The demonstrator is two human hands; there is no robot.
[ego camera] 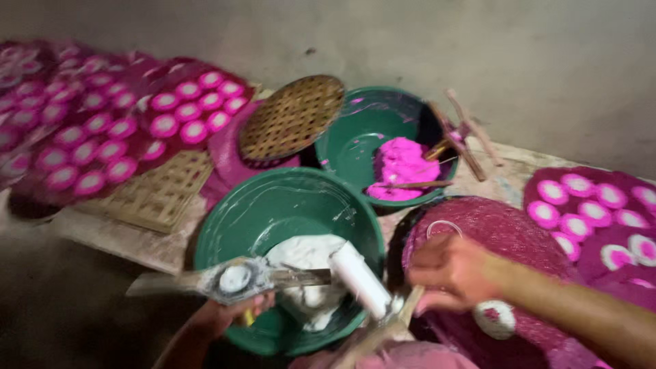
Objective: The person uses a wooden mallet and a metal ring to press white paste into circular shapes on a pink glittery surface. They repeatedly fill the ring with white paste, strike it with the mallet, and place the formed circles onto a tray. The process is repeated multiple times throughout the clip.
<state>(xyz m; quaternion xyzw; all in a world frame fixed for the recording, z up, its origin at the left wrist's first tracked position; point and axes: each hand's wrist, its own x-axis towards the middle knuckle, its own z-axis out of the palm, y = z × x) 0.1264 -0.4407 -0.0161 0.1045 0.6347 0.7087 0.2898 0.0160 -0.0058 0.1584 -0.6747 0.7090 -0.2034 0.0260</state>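
The left hand (pixel 229 316) is closed around the handle of a flat metal mould with a round hole (pixel 236 279) full of white paste. It holds the mould over the near edge of the big green plastic bowl (pixel 225 225), which has a lump of white paste (pixel 307 256) inside. The right hand (pixel 454 270) is curled shut on something over the dark pink woven mat (pixel 506 229); what it grips is too blurry to tell. A white roller (pixel 359 277) sits between the hands. It looks like the shaping step: the filled mould should next be pressed out gently onto the mat. Behind, a second green bowl (pixel 355 137) holds bright pink paste (pixel 403 167) and wooden sticks (pixel 465 140). A round woven bamboo tray (pixel 294 116) leans beside it. Pink-and-white discs (pixel 581 188) lie on the mats.
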